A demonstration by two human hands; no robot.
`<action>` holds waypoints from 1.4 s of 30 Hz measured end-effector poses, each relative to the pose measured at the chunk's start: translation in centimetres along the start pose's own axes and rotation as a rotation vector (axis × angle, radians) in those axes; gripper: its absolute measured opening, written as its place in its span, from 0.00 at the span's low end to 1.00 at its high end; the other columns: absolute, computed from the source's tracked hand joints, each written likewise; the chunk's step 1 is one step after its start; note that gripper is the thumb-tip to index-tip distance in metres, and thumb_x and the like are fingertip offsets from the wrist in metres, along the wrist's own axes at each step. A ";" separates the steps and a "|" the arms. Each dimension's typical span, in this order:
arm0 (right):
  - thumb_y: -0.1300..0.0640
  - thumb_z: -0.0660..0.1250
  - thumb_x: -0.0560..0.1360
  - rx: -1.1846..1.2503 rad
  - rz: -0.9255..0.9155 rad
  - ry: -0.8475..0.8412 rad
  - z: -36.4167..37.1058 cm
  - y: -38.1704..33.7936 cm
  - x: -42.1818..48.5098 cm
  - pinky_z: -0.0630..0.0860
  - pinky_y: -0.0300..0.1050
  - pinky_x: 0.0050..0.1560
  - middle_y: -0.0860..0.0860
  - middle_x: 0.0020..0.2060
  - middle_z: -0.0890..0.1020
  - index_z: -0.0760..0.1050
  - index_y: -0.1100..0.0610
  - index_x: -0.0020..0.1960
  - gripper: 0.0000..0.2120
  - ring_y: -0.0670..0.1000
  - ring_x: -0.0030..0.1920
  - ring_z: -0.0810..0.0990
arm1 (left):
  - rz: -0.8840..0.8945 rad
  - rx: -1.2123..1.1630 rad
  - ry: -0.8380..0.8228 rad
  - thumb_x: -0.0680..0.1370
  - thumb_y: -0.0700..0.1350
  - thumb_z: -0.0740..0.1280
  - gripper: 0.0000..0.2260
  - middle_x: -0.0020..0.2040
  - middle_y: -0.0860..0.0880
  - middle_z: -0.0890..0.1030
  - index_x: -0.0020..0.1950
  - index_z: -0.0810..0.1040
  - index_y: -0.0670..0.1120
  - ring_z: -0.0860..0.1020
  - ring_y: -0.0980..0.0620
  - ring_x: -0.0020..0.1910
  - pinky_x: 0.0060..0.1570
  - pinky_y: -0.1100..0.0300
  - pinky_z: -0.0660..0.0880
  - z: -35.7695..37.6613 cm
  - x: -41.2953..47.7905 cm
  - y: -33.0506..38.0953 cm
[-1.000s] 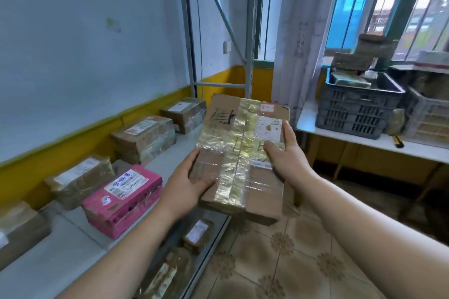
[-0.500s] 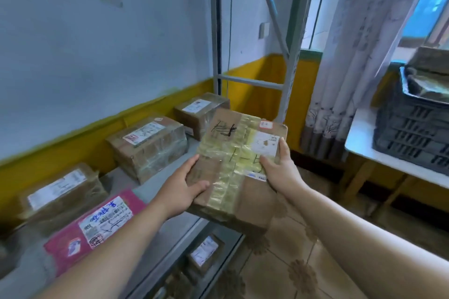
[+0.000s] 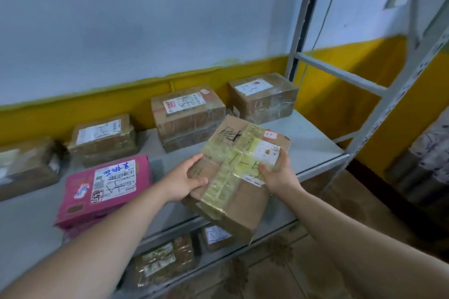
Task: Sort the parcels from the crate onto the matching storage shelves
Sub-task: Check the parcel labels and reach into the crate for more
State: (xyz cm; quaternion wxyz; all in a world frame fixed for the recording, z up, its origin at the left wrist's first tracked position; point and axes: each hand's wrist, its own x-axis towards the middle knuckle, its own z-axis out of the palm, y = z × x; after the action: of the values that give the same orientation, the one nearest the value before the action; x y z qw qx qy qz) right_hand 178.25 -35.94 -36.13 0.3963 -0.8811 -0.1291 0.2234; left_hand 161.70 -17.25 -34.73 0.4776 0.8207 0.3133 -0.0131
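The left grip [image 3: 185, 178] and right grip [image 3: 279, 175] clasp the parcel [image 3: 243, 205] at opposite edges — stiff cardboard, probably light, glossy tape [image 3: 224, 177] likely slippery.

Holding parcel [image 3: 233, 184] between left hand [image 3: 184, 181] and right hand [image 3: 279, 177], over shelf's [image 3: 308, 143] front edge. Facing back row [image 3: 187, 116] of four boxes, lining shelf's wall [image 3: 145, 19] side. Keeping front box [image 3: 104, 189] left of left hand, before that row. Overlooking lower shelf [image 3: 213, 257] beneath, carrying two lower boxes [image 3: 162, 262].
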 end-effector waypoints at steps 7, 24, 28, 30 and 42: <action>0.46 0.64 0.79 -0.057 0.004 -0.138 1.0 0.0 1.9 0.80 0.54 0.55 0.52 0.67 0.74 0.49 0.45 0.79 0.35 0.53 0.52 0.79 | -0.064 0.060 -0.035 0.75 0.44 0.72 0.32 0.71 0.49 0.70 0.75 0.63 0.56 0.72 0.51 0.64 0.62 0.61 0.69 -2.7 4.0 -1.7; 0.32 0.59 0.75 -0.747 -0.414 -0.297 -1.4 -3.0 10.1 0.67 0.57 0.67 0.55 0.74 0.60 0.53 0.42 0.77 0.35 0.62 0.70 0.65 | -0.193 0.512 0.264 0.78 0.65 0.59 0.33 0.80 0.50 0.46 0.79 0.57 0.52 0.42 0.48 0.78 0.76 0.46 0.48 1.8 0.1 -0.3; 0.28 0.54 0.75 -0.869 -0.435 -0.377 -0.5 -3.3 8.5 0.73 0.55 0.57 0.58 0.72 0.62 0.49 0.48 0.77 0.39 0.64 0.65 0.72 | -0.277 0.544 0.324 0.79 0.63 0.58 0.33 0.80 0.50 0.46 0.79 0.54 0.52 0.43 0.48 0.78 0.76 0.45 0.48 2.7 -0.5 0.4; 0.28 0.53 0.75 -0.932 -0.447 -0.378 -0.3 -3.8 8.1 0.73 0.55 0.58 0.58 0.73 0.60 0.48 0.52 0.78 0.41 0.63 0.67 0.71 | -0.309 0.543 0.337 0.79 0.63 0.57 0.33 0.80 0.50 0.46 0.80 0.51 0.53 0.43 0.47 0.78 0.76 0.44 0.48 3.1 -0.8 0.5; 0.28 0.44 0.76 -1.020 -0.724 -0.371 2.4 -4.3 6.3 0.37 0.61 0.77 0.55 0.80 0.41 0.41 0.44 0.80 0.38 0.59 0.79 0.37 | -0.376 0.620 0.404 0.81 0.63 0.49 0.28 0.80 0.50 0.45 0.79 0.49 0.56 0.42 0.47 0.78 0.75 0.43 0.44 0.5 -2.4 -2.1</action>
State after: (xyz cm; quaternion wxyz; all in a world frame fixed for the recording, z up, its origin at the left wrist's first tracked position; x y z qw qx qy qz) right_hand 182.26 -29.05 -36.15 -0.0501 -0.8062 -0.5738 0.1351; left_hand 158.81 -18.13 -35.90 0.1259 0.8402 0.5265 -0.0324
